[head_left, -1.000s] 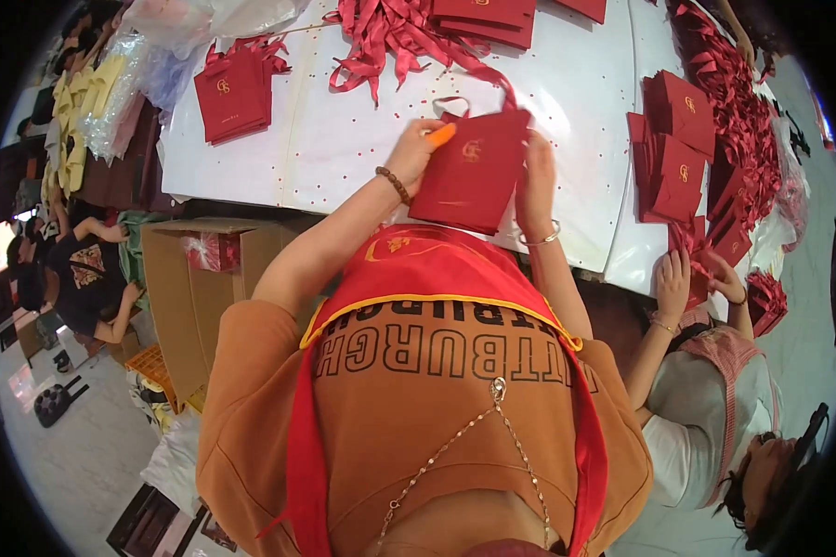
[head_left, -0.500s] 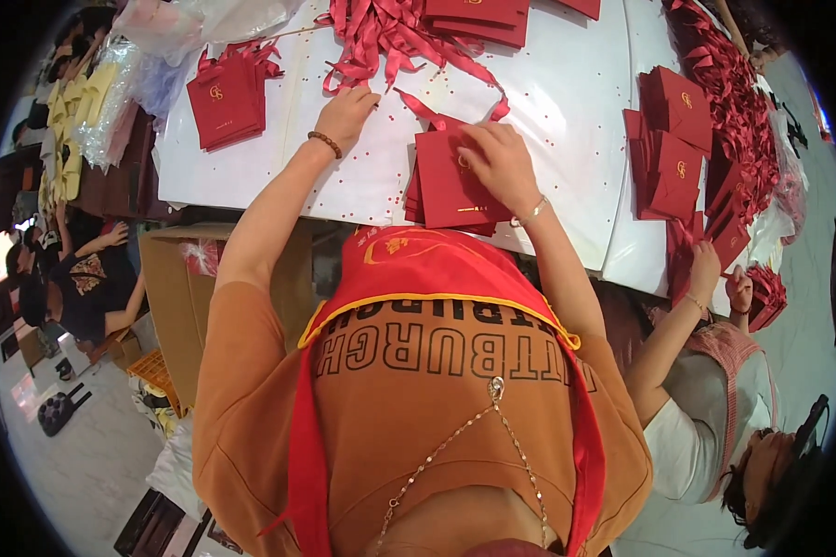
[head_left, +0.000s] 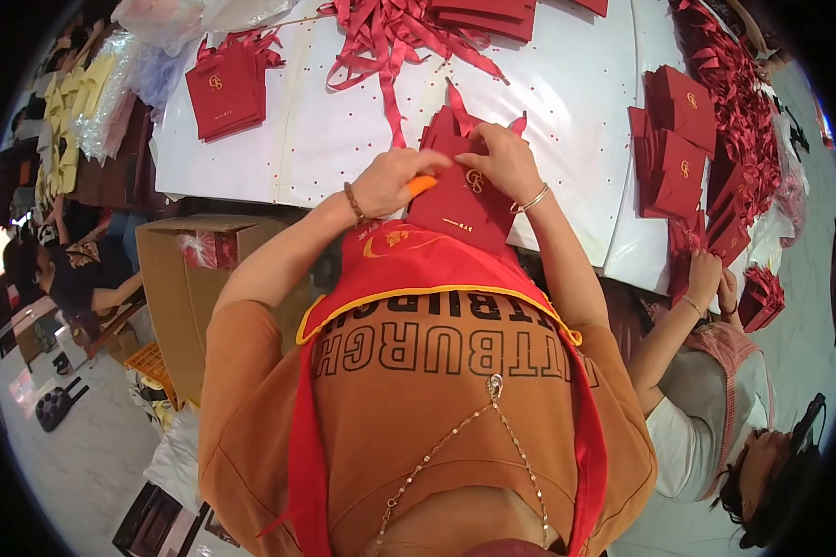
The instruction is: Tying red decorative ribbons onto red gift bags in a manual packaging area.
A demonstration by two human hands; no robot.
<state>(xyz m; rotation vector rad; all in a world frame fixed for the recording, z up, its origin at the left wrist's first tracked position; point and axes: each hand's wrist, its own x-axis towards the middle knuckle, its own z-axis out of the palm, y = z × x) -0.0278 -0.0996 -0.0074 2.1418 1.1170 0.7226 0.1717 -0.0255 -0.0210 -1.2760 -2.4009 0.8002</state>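
In front of me, at the table's near edge, a red paper gift bag (head_left: 450,200) with gold print lies tilted over other red bags. My right hand (head_left: 506,167) is closed on its upper right part, thumb and fingers pinched near the top edge. My left hand (head_left: 390,183) is at the bag's upper left, its fingertips blurred and close to my right fingers. A small orange object (head_left: 422,185) sticks out from that hand; its kind is not clear. Red ribbon (head_left: 459,104) rises from the bag's top, and a loose ribbon end hangs just beyond my left hand.
A heap of red ribbons (head_left: 390,42) lies at the far middle of the white table (head_left: 316,121). Red bags are stacked at the left (head_left: 228,93) and right (head_left: 675,167). A co-worker's hand (head_left: 706,278) handles red bags at right. A cardboard box (head_left: 172,297) stands at lower left.
My left hand has come back from beside the ribbon heap to the bag, the orange object now showing in it. My right hand has closed near the bag's top, and the bag has tilted.
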